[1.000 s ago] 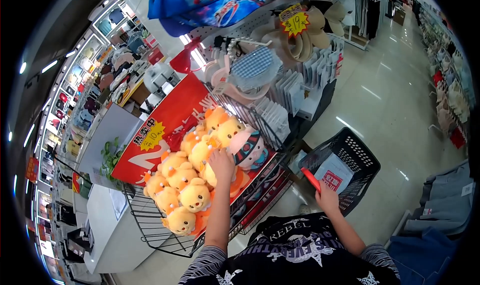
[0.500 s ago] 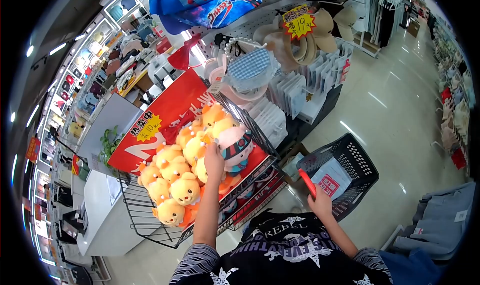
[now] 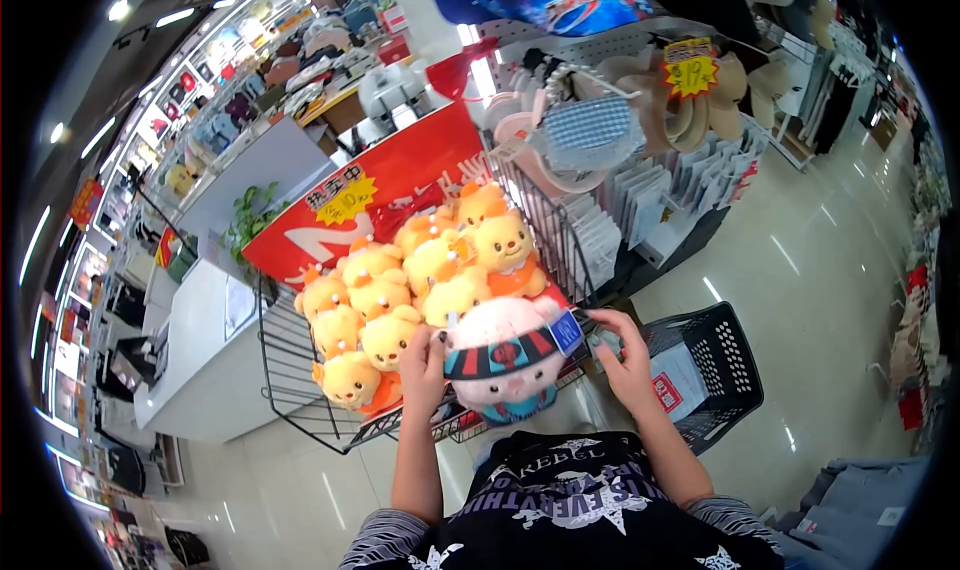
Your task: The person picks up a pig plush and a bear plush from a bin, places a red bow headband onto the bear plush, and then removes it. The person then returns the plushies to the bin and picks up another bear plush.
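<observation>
A pink plush toy [image 3: 500,395] with a striped headband is in front of my chest, at the near edge of the wire display rack. My left hand [image 3: 424,370] grips it by its left side, fingers closed. A blue paper tag [image 3: 565,332] sticks out from the toy's upper right. My right hand [image 3: 622,362] is just right of the tag, fingers curved and apart, with nothing visible in them. A black shopping basket [image 3: 735,355] with a flat packet [image 3: 682,380] inside is beyond my right forearm; its handle is hidden.
Several yellow plush toys [image 3: 378,292] fill the wire rack [image 3: 300,395], backed by a red sign [image 3: 400,150]. Caps and packaged goods [image 3: 640,195] hang behind it. A white counter [image 3: 205,340] stands left, folded grey clothes [image 3: 870,505] lie at lower right.
The pink plush toy has come out of the rack towards me in my left hand. My right hand has let go of the basket's red handle and moved up beside the toy.
</observation>
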A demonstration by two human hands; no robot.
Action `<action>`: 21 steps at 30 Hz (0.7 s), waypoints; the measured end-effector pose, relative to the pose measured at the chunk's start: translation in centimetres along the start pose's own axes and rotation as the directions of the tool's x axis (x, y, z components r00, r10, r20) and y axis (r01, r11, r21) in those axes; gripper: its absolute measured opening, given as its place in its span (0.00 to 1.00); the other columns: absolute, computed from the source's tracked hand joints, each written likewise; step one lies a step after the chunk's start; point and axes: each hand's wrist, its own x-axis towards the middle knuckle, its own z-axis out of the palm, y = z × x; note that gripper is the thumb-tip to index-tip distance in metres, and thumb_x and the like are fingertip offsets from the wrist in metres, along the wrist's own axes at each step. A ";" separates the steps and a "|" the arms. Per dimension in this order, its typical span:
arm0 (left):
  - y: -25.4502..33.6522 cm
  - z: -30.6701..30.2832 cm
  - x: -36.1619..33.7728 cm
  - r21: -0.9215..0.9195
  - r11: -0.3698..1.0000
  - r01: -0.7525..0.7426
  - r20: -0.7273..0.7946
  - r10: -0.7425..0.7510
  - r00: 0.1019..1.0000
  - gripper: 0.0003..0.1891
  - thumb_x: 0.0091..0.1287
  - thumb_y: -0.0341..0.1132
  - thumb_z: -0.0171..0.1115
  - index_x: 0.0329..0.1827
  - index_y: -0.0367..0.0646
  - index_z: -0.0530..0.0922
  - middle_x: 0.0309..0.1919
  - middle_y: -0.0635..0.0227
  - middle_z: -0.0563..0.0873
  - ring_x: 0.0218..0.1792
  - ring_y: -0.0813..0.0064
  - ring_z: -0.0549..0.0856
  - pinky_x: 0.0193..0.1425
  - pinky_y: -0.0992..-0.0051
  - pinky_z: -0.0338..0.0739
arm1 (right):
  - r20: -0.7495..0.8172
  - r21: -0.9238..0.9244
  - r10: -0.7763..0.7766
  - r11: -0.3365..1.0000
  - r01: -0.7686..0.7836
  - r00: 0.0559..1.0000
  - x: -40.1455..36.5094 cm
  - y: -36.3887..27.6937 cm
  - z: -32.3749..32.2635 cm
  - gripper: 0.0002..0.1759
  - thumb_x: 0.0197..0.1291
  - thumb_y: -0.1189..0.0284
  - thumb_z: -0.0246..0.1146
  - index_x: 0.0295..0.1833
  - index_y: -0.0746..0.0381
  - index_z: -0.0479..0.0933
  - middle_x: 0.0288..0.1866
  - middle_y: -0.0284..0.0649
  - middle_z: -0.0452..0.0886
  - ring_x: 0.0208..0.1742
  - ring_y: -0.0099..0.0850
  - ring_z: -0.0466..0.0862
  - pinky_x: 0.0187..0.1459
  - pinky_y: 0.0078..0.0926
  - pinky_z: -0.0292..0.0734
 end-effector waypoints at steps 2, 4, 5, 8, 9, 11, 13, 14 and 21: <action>-0.6 -0.7 -2.0 -0.035 0.999 0.027 0.010 -0.027 1.000 0.05 0.62 0.29 0.49 0.28 0.38 0.70 0.16 0.73 0.67 0.20 0.86 0.65 0.23 0.82 0.59 | 0.128 0.094 0.059 0.993 -0.072 0.990 1.3 -0.2 2.1 0.18 0.50 0.76 0.58 0.50 0.65 0.70 0.48 0.41 0.73 0.49 0.30 0.73 0.51 0.24 0.65; -2.0 -1.5 -3.7 -0.193 0.973 0.124 0.011 -0.125 0.992 0.06 0.63 0.29 0.48 0.29 0.39 0.70 0.18 0.77 0.69 0.21 0.87 0.66 0.25 0.84 0.60 | 0.349 0.250 0.135 0.940 -0.231 0.927 2.0 -0.3 4.6 0.20 0.49 0.74 0.62 0.50 0.65 0.71 0.46 0.37 0.75 0.45 0.23 0.74 0.47 0.20 0.68; -2.5 -2.2 -4.4 -0.242 0.957 0.159 0.012 -0.161 0.987 0.05 0.63 0.29 0.48 0.30 0.38 0.70 0.18 0.77 0.69 0.22 0.88 0.66 0.25 0.85 0.60 | 0.409 0.216 0.214 0.922 -0.322 0.887 2.0 -0.3 5.7 0.18 0.49 0.74 0.62 0.48 0.65 0.73 0.42 0.36 0.77 0.43 0.21 0.75 0.45 0.19 0.69; -4.3 -4.7 -5.7 -0.332 0.923 0.195 -0.018 -0.213 0.977 0.06 0.65 0.31 0.48 0.33 0.38 0.70 0.20 0.77 0.71 0.22 0.89 0.67 0.26 0.87 0.61 | 0.468 0.201 0.342 0.856 -0.476 0.814 1.6 0.3 9.3 0.12 0.49 0.75 0.63 0.41 0.66 0.76 0.35 0.33 0.79 0.36 0.19 0.77 0.40 0.16 0.71; -4.8 -5.8 -5.9 -0.370 0.901 0.226 0.018 -0.236 0.971 0.06 0.65 0.31 0.49 0.33 0.38 0.70 0.21 0.77 0.71 0.23 0.89 0.67 0.26 0.87 0.61 | 0.482 0.257 0.337 0.828 -0.498 0.809 1.3 0.3 10.3 0.12 0.50 0.76 0.62 0.42 0.67 0.75 0.35 0.34 0.79 0.36 0.18 0.77 0.40 0.15 0.71; -6.3 -8.2 -6.6 -0.451 0.845 0.287 0.087 -0.279 0.956 0.06 0.65 0.33 0.50 0.36 0.38 0.71 0.27 0.76 0.75 0.27 0.88 0.72 0.31 0.87 0.66 | 0.511 0.314 0.377 0.755 -0.576 0.772 0.8 0.5 12.4 0.12 0.50 0.76 0.62 0.42 0.67 0.75 0.35 0.35 0.80 0.36 0.19 0.77 0.40 0.14 0.71; -6.4 -10.4 -6.8 -0.505 0.801 0.323 0.119 -0.306 0.945 0.06 0.65 0.33 0.51 0.37 0.39 0.71 0.29 0.75 0.76 0.31 0.87 0.73 0.35 0.86 0.67 | 0.521 0.390 0.434 0.644 -0.658 0.735 0.4 0.3 14.5 0.10 0.50 0.78 0.61 0.40 0.67 0.75 0.35 0.37 0.80 0.35 0.19 0.78 0.38 0.14 0.72; -6.7 -11.4 -6.7 -0.559 0.754 0.345 0.158 -0.312 0.937 0.06 0.65 0.33 0.51 0.38 0.39 0.71 0.32 0.74 0.77 0.35 0.86 0.75 0.39 0.85 0.69 | 0.532 0.382 0.434 0.643 -0.663 0.727 0.3 0.4 15.5 0.10 0.50 0.78 0.61 0.40 0.67 0.75 0.35 0.37 0.80 0.35 0.19 0.78 0.38 0.14 0.72; -10.0 -16.8 -5.2 -0.609 0.679 0.410 0.279 -0.301 0.912 0.07 0.63 0.31 0.54 0.42 0.39 0.72 0.35 0.75 0.76 0.38 0.86 0.74 0.43 0.84 0.69 | 0.463 0.465 0.487 0.578 -0.671 0.741 0.4 0.2 22.0 0.06 0.53 0.78 0.59 0.38 0.65 0.71 0.30 0.34 0.78 0.30 0.17 0.78 0.32 0.10 0.72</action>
